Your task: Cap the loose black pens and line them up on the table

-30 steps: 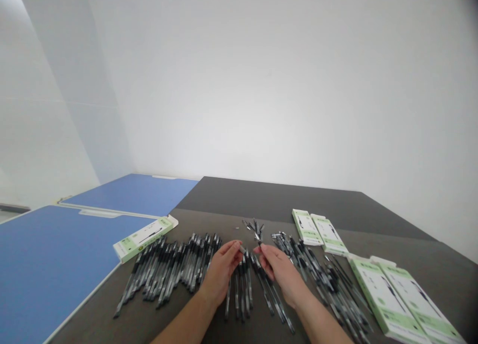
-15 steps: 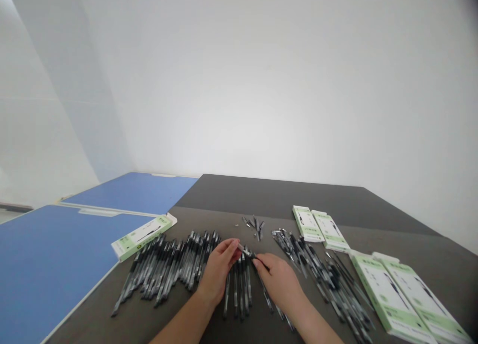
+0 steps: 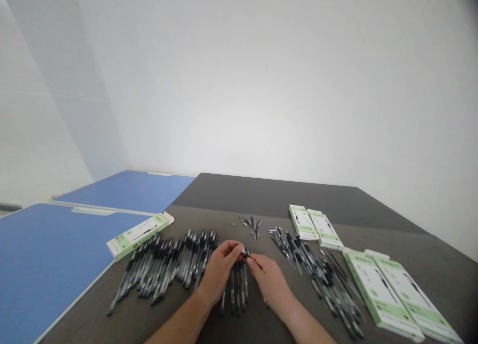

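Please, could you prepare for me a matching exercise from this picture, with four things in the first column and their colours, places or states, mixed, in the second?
Column one
1. Lone box at the left
2. Flat surface at the far left
3. Loose small parts
4. Right hand

Column two
A. On the dark table, just beyond the hands
B. Fingertips meeting those of the left hand at a small dark piece
C. Green and white
D. Plain blue

Right pairs: 1-C, 2-D, 3-A, 4-B
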A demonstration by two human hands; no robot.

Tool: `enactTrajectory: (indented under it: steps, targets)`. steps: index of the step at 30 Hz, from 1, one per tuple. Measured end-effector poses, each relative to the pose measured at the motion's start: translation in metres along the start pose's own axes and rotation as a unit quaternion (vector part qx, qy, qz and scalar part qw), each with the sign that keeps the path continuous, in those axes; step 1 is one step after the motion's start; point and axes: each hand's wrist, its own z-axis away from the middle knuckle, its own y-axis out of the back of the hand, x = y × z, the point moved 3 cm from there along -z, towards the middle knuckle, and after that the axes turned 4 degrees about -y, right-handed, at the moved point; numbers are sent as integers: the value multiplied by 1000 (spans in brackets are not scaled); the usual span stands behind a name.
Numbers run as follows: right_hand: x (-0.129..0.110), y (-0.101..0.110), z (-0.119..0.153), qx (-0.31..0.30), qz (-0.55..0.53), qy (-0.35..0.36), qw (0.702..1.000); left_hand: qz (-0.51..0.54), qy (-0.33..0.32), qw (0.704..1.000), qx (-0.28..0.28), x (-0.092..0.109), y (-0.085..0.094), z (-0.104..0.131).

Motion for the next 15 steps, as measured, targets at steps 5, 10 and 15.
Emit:
enactTrajectory:
  steps: [5, 10, 15]
  targets:
    - [6, 14, 1, 16, -8, -47, 999, -18, -16, 1000, 15, 4, 1, 2]
    - [44, 41, 12, 28, 113, -153, 981, -76, -42, 995, 58, 6, 7, 2]
    - [56, 44, 29, 27, 305, -145, 941, -61, -45, 996, 46, -1, 6, 0]
